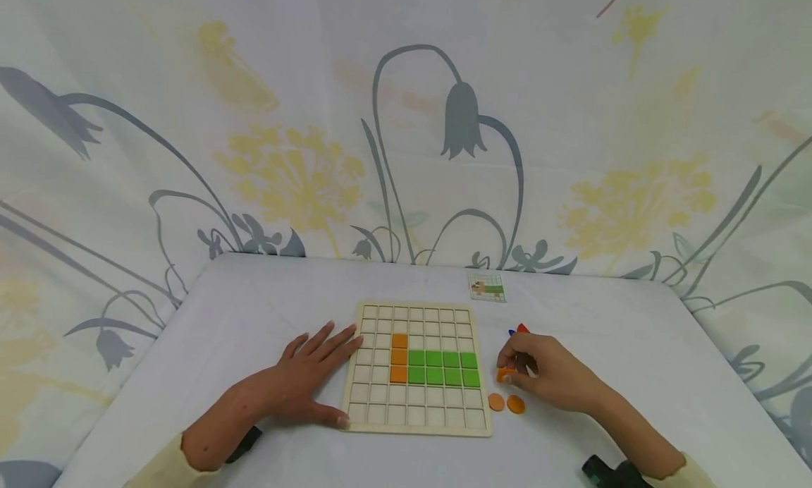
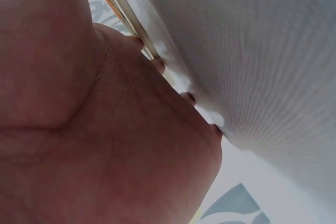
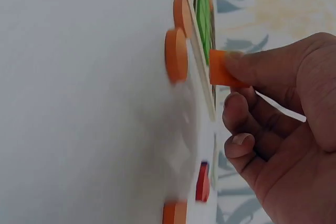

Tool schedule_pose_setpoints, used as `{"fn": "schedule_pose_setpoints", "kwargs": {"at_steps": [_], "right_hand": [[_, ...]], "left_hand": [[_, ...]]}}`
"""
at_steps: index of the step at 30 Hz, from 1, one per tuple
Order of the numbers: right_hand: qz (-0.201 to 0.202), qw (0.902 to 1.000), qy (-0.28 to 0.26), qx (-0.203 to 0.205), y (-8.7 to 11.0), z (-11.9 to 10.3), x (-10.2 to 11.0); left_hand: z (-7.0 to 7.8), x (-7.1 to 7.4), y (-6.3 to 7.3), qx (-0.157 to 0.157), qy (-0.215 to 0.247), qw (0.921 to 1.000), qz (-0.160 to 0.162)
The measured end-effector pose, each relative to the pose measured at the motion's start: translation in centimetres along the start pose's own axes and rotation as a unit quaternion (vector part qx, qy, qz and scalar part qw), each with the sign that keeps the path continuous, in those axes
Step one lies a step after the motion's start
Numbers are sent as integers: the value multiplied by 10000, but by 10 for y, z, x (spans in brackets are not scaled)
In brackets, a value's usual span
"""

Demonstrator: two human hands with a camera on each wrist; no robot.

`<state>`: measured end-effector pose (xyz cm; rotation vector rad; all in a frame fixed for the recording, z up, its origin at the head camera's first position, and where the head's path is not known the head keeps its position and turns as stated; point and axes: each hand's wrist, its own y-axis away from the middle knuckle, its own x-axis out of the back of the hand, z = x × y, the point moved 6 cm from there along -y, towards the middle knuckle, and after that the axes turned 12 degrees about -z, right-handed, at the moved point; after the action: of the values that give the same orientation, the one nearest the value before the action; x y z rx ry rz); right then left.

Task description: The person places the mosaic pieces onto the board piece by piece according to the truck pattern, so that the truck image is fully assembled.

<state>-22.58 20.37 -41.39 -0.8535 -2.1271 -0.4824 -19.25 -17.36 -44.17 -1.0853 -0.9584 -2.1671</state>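
Observation:
A pale wooden grid board (image 1: 433,416) lies flat on the white cloth, with orange squares (image 1: 399,357) in a short column and several green squares (image 1: 434,368) beside them. My left hand (image 1: 298,382) rests at its left edge with fingers spread, fingertips and thumb touching the rim. Just off the right side, my right hand (image 1: 552,371) pinches an orange square tile (image 3: 218,68) between thumb and finger. Two orange discs (image 1: 516,404) lie near that hand. In the left wrist view the palm (image 2: 105,129) hides most of the board.
Behind the right hand, a red piece (image 1: 522,328) and a blue piece (image 1: 511,332) are partly hidden. Another orange piece (image 3: 174,214) shows at the bottom of the right wrist view. A small picture card (image 1: 487,288) lies beyond the board, before the flowered cloth backdrop (image 1: 419,156).

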Motion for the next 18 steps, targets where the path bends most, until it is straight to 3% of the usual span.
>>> {"fn": "schedule_pose_setpoints", "kwargs": {"at_steps": [4,18], "right_hand": [[53,9997,-109,231,-17,-13,-7],[-92,9983,-376,446,-79,-51,-34]], "left_hand": [[-1,0,0,15,-28,10000,-4],[0,0,0,-7,-22,10000,-7]]}}
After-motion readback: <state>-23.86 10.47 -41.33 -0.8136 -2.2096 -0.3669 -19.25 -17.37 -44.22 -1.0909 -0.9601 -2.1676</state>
